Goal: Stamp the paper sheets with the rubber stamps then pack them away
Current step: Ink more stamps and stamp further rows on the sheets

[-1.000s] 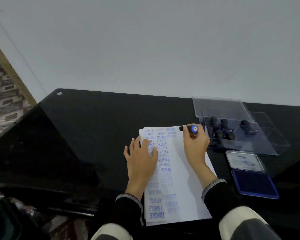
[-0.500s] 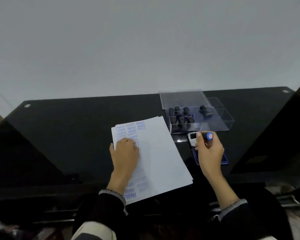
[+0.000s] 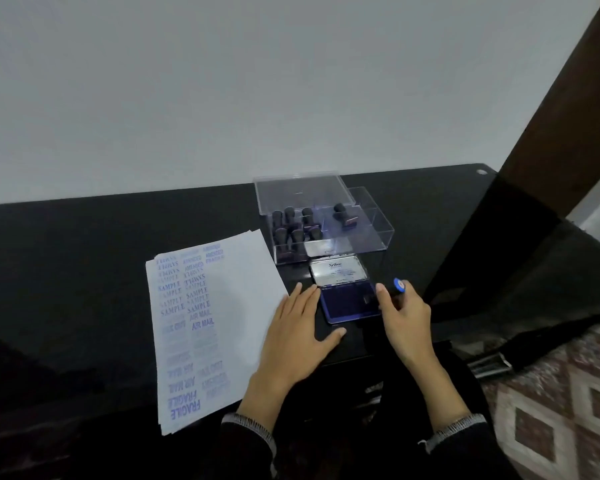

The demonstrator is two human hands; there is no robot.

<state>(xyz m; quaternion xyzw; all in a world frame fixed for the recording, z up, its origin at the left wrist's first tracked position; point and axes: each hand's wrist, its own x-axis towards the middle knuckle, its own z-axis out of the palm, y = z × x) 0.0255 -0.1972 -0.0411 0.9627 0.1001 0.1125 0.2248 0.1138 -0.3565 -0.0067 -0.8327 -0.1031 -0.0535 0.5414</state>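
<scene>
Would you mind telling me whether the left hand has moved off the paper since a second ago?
Yes. The left hand has slid right off the stamped columns, now lying flat across the paper's right edge, fingertips at the ink pad.

Worn on the head, looking forward and steeply down across a black table point(image 3: 84, 271) toward a pale wall point(image 3: 257, 81). Close enough to take in both forearms at the bottom edge, with the left hand point(image 3: 298, 334) and right hand point(image 3: 406, 317) near centre. Wide-angle, table edges bowed, patterned floor point(image 3: 551, 393) caught at lower right. Only one view, nothing shared.
</scene>
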